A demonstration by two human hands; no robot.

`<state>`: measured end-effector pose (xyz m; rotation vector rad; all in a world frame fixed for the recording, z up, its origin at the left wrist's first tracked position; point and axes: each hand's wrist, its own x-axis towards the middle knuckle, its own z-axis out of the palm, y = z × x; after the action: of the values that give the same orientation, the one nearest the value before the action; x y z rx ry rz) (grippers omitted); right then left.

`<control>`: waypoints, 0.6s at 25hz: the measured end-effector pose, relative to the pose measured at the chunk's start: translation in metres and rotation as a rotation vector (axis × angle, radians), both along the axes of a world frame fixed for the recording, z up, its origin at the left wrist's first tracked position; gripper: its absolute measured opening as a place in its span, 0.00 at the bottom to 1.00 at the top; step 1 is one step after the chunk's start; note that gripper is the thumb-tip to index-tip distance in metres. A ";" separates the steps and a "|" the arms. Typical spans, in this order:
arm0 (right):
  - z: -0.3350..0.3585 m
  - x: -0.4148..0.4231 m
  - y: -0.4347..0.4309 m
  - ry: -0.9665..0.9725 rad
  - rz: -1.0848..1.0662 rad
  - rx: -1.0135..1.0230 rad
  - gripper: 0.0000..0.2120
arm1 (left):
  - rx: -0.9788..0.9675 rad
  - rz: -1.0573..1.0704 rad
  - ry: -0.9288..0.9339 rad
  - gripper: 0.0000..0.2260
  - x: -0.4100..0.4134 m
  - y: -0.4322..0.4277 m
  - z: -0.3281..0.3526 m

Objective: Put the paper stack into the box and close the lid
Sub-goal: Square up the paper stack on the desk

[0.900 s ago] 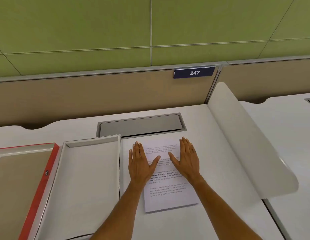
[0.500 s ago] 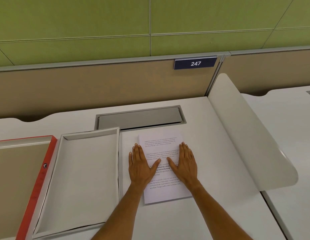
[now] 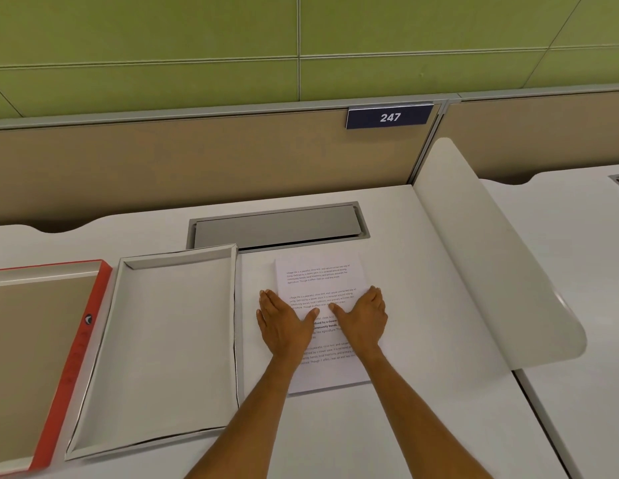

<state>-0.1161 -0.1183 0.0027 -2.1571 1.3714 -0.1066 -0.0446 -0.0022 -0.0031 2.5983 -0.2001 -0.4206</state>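
Note:
A stack of white printed paper (image 3: 318, 271) lies flat on the white desk, just right of an open white box (image 3: 169, 340) whose inside holds nothing. Left of the box lies its red-edged lid (image 3: 76, 357), inner side up. My left hand (image 3: 283, 323) rests flat on the stack's left edge, fingers spread toward the far side. My right hand (image 3: 363, 319) lies flat on the right edge. Both thumbs point inward over the text. Neither hand grips the paper.
A grey cable hatch (image 3: 277, 226) is set in the desk behind the paper. A curved white divider (image 3: 491, 254) rises at the right. A tan partition with the sign 247 (image 3: 390, 116) closes the back.
Both hands have slid apart and toward me over the paper, from its middle to its left and right edges. The view has tilted down a little.

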 end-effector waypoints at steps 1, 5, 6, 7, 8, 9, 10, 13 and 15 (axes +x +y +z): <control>0.003 0.003 0.000 0.021 -0.042 0.000 0.49 | 0.000 0.041 0.019 0.54 -0.001 -0.004 0.003; 0.011 0.005 -0.005 0.100 -0.152 0.081 0.47 | 0.082 0.175 0.114 0.48 0.001 -0.016 0.017; 0.013 0.005 -0.008 0.117 -0.171 0.123 0.47 | 0.077 0.206 0.161 0.46 0.003 -0.018 0.020; 0.014 0.005 -0.012 0.128 -0.186 0.163 0.48 | 0.062 0.237 0.207 0.45 0.005 -0.018 0.021; 0.015 0.005 -0.015 0.136 -0.195 0.197 0.48 | 0.044 0.262 0.250 0.44 0.007 -0.020 0.023; 0.016 0.006 -0.018 0.143 -0.196 0.223 0.48 | 0.027 0.281 0.290 0.43 0.009 -0.021 0.024; 0.017 0.006 -0.021 0.148 -0.193 0.242 0.49 | 0.014 0.295 0.323 0.43 0.010 -0.022 0.025; 0.017 0.006 -0.026 0.144 -0.184 0.276 0.48 | 0.008 0.309 0.387 0.43 0.016 -0.022 0.029; 0.017 0.006 -0.028 0.121 -0.169 0.291 0.46 | 0.015 0.294 0.401 0.43 0.020 -0.019 0.030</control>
<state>-0.1104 -0.1465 0.0197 -1.8318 1.5327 0.1529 -0.0248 -0.0211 0.0270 2.4410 0.3173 -0.8167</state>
